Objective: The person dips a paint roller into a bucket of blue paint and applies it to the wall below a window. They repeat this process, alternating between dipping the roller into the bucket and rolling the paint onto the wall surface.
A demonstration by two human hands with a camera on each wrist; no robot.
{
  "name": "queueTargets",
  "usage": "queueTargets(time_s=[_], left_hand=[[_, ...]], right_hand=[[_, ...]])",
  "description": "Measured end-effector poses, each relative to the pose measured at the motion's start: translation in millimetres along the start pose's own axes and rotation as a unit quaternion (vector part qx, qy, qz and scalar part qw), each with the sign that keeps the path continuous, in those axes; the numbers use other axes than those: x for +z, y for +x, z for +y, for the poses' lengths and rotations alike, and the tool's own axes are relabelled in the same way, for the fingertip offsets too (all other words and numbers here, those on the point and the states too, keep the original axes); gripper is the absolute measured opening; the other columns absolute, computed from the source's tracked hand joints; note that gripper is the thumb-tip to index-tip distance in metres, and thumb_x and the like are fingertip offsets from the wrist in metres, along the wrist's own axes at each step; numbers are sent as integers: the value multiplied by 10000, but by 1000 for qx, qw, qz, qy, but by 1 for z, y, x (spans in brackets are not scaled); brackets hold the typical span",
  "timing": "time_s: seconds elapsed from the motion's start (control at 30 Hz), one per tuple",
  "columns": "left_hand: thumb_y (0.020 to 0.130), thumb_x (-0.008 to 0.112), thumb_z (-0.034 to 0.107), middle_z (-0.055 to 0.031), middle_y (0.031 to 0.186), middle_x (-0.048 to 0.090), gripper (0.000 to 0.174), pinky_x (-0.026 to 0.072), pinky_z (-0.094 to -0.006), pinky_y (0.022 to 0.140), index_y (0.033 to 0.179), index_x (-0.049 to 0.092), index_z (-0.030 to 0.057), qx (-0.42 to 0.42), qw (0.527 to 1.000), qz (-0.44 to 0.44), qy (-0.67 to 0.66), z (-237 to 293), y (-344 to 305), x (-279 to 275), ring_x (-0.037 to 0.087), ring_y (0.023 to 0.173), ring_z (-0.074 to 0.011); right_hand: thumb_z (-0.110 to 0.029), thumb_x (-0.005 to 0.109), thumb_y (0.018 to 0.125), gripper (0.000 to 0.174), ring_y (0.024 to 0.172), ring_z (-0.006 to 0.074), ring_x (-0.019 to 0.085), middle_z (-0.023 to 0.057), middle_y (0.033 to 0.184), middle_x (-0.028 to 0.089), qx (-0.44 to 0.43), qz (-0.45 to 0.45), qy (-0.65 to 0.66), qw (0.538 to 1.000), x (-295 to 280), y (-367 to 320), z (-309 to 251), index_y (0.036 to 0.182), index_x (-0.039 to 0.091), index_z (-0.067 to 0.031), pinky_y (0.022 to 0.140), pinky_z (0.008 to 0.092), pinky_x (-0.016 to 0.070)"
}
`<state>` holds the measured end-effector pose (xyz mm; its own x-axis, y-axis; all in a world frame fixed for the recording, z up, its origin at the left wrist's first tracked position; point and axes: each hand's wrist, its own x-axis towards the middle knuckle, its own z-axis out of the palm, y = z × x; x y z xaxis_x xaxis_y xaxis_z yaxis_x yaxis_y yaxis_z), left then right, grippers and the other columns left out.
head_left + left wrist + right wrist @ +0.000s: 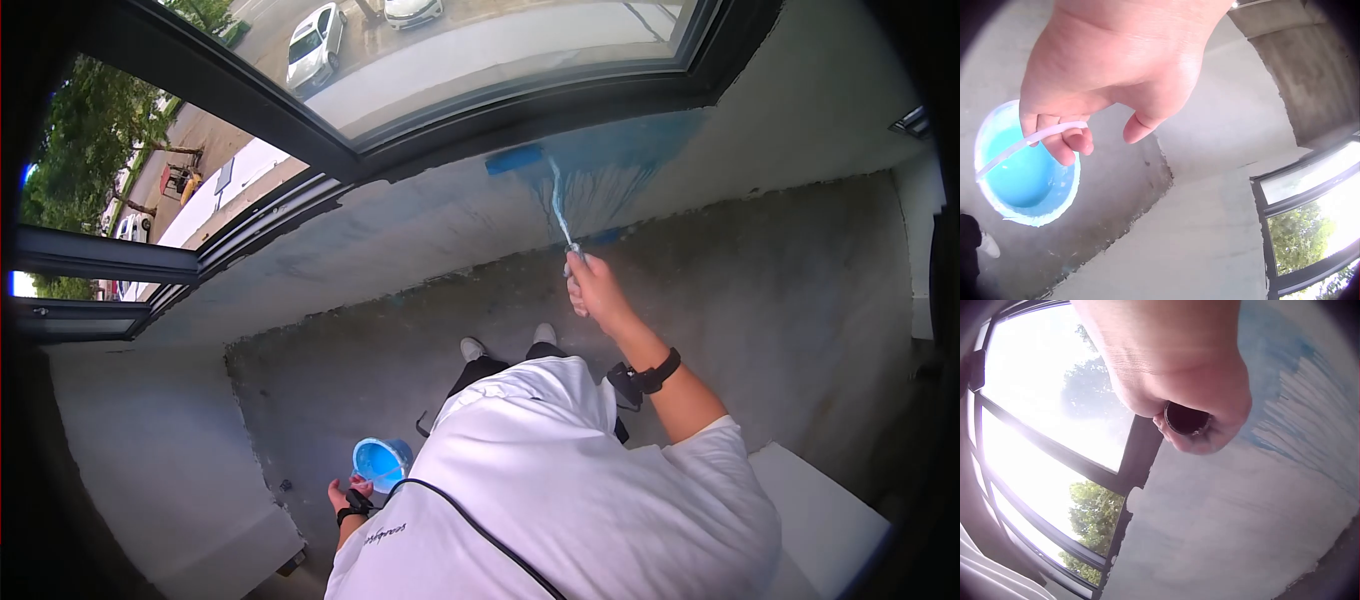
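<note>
My right hand (597, 288) grips the handle of a paint roller (560, 205), arm stretched toward the wall. The roller's blue sleeve (514, 160) lies against the wall just under the window frame. In the right wrist view, fingers wrap round the roller handle, whose dark round end (1186, 419) faces the camera. Low at my left side, my left hand (1116, 69) carries a bucket (405, 455) by its pale bail handle (1007, 154), hooked over curled fingers. Light blue paint (1022, 181) lies inside the bucket, and its rim is smeared.
A patch of wet blue paint (640, 160) with drips running down marks the pale wall (440, 220). Dark window frames (530, 110) run above it. The grey floor (780, 270) meets the wall in a rough edge. A white board-like surface (820, 510) stands behind at right.
</note>
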<state>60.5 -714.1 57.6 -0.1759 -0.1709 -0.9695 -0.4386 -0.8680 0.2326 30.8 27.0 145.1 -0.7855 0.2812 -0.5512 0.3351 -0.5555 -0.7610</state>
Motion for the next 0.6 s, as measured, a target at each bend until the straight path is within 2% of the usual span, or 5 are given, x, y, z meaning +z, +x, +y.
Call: queueTargets(time_s=[0.2,0.27,0.33,0.43,0.6], left_hand=[[782,575,413,-48,900,527,425,289,-500,955,959,444,49,2,999,51,-8,30,40,29,523,920,-216],[782,576,412,-50,879,531,416,293,-516,950,937,446,48,-27,998,49,-5,48,63,40,534,906,-226],[786,580,404,-48,903,525,400,383,-427,834,952,472,57,-7,998,62,22,51,65,64,534,864,-205],[788,591,400,-37,855,534,396,389,-423,826,947,458,62,-23,999,20,44,73,89,89,546,856,-195],[828,553,410,-17,778,539,350,404,-430,826,894,447,83,-31,997,-15,66,100,120,131,562,808,-198]], right_hand=[[-369,476,999,315,420,64,364,-32,581,395,13,50,-16,999,31,2,7,845,435,-98,380,242,302],[-371,475,999,314,421,63,359,-34,581,391,14,67,-23,997,44,5,14,847,436,-98,383,241,299],[-372,473,1000,312,426,61,350,-37,576,384,41,58,50,996,56,15,23,847,445,-101,391,239,294],[-382,483,993,316,432,59,342,-41,574,380,53,63,25,996,44,39,41,848,462,-103,401,236,291],[-376,504,987,306,437,47,345,-52,578,385,69,67,-28,995,46,26,11,849,473,-105,406,223,287]])
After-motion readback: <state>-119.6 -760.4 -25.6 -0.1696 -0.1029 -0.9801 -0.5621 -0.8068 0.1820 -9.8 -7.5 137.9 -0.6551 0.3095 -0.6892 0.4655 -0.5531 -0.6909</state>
